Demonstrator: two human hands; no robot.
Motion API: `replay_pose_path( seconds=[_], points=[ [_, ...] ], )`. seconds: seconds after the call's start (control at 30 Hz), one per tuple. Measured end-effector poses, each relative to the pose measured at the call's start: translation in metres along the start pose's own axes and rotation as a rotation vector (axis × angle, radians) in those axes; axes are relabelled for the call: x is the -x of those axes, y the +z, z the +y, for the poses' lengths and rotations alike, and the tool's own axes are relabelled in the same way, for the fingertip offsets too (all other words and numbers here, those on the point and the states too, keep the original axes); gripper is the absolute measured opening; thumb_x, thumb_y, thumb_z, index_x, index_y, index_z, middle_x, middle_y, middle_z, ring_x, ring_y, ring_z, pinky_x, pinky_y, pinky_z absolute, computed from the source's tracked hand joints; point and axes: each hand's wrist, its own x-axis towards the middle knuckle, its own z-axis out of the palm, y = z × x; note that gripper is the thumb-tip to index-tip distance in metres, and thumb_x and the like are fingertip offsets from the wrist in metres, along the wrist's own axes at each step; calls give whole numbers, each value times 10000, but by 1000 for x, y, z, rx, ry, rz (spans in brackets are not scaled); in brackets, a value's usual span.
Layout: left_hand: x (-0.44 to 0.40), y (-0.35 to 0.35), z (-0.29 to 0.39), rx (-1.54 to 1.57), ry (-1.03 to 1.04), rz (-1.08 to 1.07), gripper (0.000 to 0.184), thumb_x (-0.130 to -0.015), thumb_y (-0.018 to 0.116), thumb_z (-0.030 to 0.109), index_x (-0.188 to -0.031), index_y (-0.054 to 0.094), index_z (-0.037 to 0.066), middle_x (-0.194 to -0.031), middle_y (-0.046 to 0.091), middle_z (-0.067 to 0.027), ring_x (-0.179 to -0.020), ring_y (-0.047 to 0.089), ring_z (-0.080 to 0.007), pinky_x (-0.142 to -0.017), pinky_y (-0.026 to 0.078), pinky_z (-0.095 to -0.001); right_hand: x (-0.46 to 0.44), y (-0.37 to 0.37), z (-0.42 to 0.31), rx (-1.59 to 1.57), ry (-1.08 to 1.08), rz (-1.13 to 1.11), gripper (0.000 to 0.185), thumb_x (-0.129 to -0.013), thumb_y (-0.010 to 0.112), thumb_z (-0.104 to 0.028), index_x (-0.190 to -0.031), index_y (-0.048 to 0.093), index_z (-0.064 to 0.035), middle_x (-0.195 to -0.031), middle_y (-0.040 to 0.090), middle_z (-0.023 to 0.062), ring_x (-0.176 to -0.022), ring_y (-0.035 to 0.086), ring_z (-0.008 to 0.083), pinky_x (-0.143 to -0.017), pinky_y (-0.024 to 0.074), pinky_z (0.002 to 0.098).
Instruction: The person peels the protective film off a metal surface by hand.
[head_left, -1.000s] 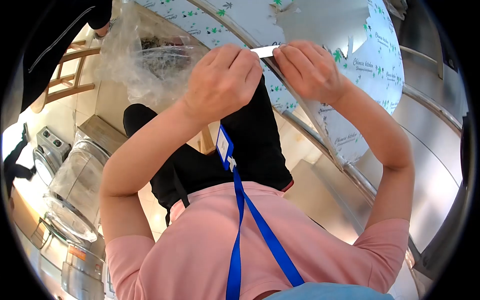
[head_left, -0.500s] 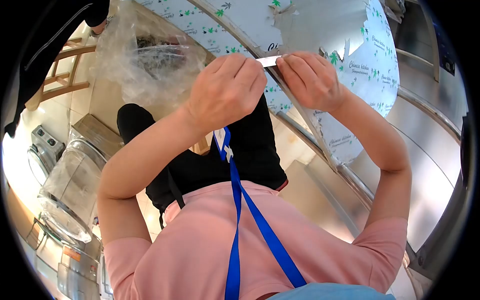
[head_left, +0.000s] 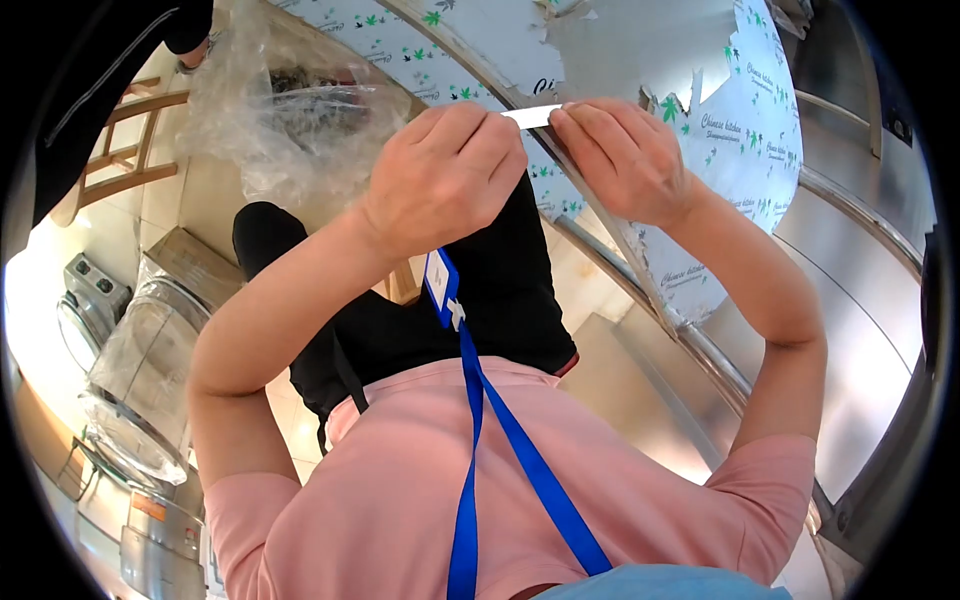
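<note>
Left hand (head_left: 445, 178) and right hand (head_left: 625, 162) each pinch one end of a short, flat white strip (head_left: 531, 118), fingers closed. Strip bridges the gap between them, seen against the edge of a grey metal worktop (head_left: 635, 50) partly covered by torn, leaf-printed white film (head_left: 735, 165).

Bright light washes out the floor (head_left: 45, 285) left of the pink shirt (head_left: 410, 480); glare streaks the steel panel (head_left: 845, 360) to its right. Above it, the hands (head_left: 447, 170) (head_left: 625, 160) look fairly sharp; fisheye distortion darkens the corners around it.
</note>
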Motion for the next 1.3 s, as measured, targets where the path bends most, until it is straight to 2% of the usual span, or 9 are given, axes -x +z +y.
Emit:
replay_pose_path(
  seconds=[0.27, 0.37, 0.47, 0.87, 0.97, 1.3],
  points=[
    [-6, 5, 4, -9, 26, 2, 136, -613, 634, 114, -736, 645, 56, -801, 536, -17, -780, 552, -165, -696, 513, -273, 14, -6, 0, 57, 89, -58, 240, -696, 669, -85, -900, 659, 41, -870, 594, 82, -797, 615, 226, -716, 512, 312],
    [-8, 11, 9, -31, 7, -68, 262, -681, 657, 77, -928, 681, -9, -878, 585, -42, -840, 603, -179, -690, 515, -269, 18, -8, 3, 101, 78, -73, 242, -702, 652, -102, -896, 657, 41, -849, 590, 82, -795, 611, 224, -708, 507, 311],
    [-9, 15, 5, -75, 34, 8, 137, -617, 622, 140, -725, 639, 58, -812, 552, -24, -787, 556, -167, -698, 503, -266, 15, -5, 3, 96, 71, -64, 248, -675, 651, -88, -885, 654, 42, -829, 585, 80, -793, 607, 221, -690, 504, 312],
    [-14, 13, 0, -85, 71, -22, 111, -629, 613, 124, -704, 633, 46, -774, 561, -46, -758, 565, -180, -688, 495, -273, 11, 1, 13, 84, -23, -13, 247, -615, 667, -75, -825, 660, 55, -815, 592, 81, -770, 607, 221, -678, 519, 307],
    [-15, 13, 3, -90, 58, -42, 93, -624, 616, 119, -682, 626, 46, -754, 550, -45, -744, 560, -180, -681, 493, -275, 14, 1, 16, 57, -28, -60, 286, -681, 648, -36, -938, 655, 87, -899, 610, 123, -793, 622, 250, -677, 535, 329],
    [-20, 12, 9, -96, 15, -62, 74, -623, 616, 105, -666, 629, 47, -724, 532, -43, -723, 552, -179, -675, 496, -275, 10, 0, 31, 14, -112, -86, 290, -655, 650, -43, -915, 656, 84, -894, 609, 125, -803, 625, 251, -699, 548, 336]
  ],
)
